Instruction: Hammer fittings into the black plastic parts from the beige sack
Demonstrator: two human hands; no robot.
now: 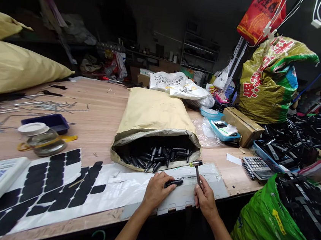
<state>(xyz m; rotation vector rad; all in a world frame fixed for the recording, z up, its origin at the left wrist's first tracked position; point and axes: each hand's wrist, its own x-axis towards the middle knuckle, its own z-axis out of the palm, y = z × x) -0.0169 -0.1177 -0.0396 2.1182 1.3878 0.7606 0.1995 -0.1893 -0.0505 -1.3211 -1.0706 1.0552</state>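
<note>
Pinching a black tube (175,183) in my left hand (156,189), a hammer (197,171) in my right hand (205,198), I'd probably need good aim.

The left hand (156,188) is hiding one end of the black cylinder (175,183); the right hand (205,196) is covering the lower handle of the hammer (197,173). The depth of the paper sack (157,110) is looking too dark to tell. My view's edge is cutting the green bag (264,222).
</note>
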